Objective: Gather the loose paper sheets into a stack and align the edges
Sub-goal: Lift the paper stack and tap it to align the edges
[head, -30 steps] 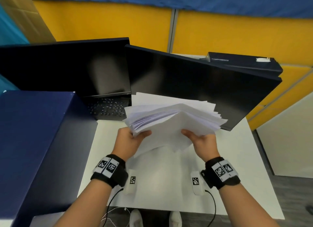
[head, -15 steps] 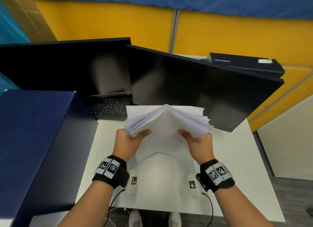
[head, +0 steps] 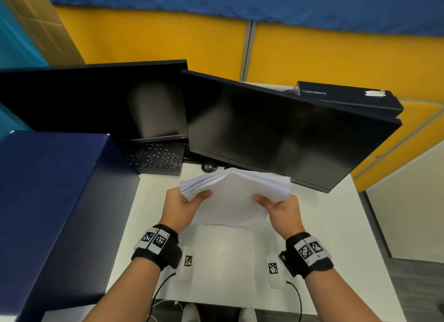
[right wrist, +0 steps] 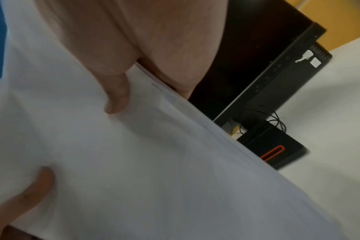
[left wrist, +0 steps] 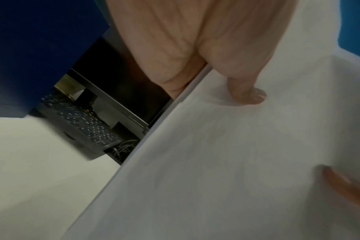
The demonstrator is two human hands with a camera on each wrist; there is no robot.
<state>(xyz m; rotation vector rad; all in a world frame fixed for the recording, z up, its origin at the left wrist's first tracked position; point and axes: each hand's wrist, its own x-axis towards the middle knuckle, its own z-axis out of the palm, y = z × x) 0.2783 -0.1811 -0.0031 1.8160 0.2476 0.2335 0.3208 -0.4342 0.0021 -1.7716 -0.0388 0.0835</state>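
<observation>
A thick stack of white paper sheets [head: 231, 192] stands on its lower edge on the white desk [head: 336, 225], bowed into a peak at the top. My left hand [head: 185, 201] grips its left side, thumb on the near face. My right hand [head: 280, 206] grips its right side the same way. In the left wrist view the stack [left wrist: 216, 162] fills the frame with my left hand [left wrist: 226, 84] pinching its edge. The right wrist view shows the stack [right wrist: 134, 162] pinched by my right hand [right wrist: 134, 84]. The sheet edges on the left side fan out slightly.
Two dark monitors [head: 276, 131] stand right behind the paper, with a black keyboard [head: 156, 158] under the left one. A tall dark blue box [head: 48, 201] takes up the desk's left side. A black device with an orange loop [right wrist: 275, 151] lies to the right.
The fanned, spread sheets have been drawn together into a tighter stack. Both hands have moved inward and lowered the stack toward the desk.
</observation>
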